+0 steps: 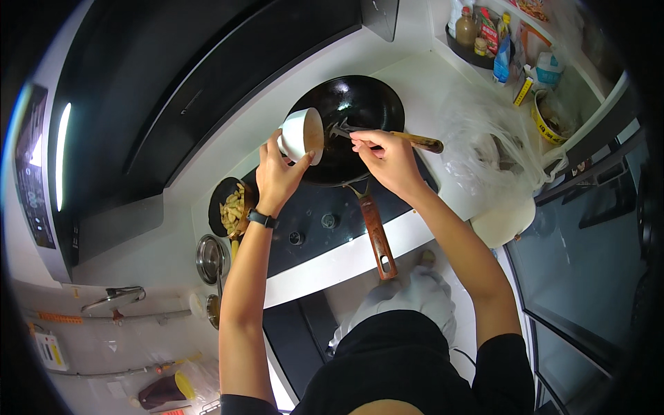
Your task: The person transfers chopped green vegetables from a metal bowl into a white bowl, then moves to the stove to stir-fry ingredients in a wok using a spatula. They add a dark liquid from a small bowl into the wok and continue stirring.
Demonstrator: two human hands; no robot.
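A white bowl (302, 136) is tilted over the left part of a black wok (363, 104), with my left hand (280, 174) gripping its rim and foot. What the bowl holds is hard to make out. Over the wok's right side, my right hand (386, 158) holds a spatula or turner (420, 141) by its wood-toned handle; its dark metal end reaches into the wok near the bowl. The wok rests on a black cooktop (311, 249), its brown wooden handle (377, 233) pointing towards me.
Left of the cooktop stand a small pan of yellowish food pieces (233, 210) and a glass lid (210, 259). A range hood (171, 88) juts out at the upper left. Plastic bags (487, 150) lie on the right counter, below a shelf with bottles (466, 28).
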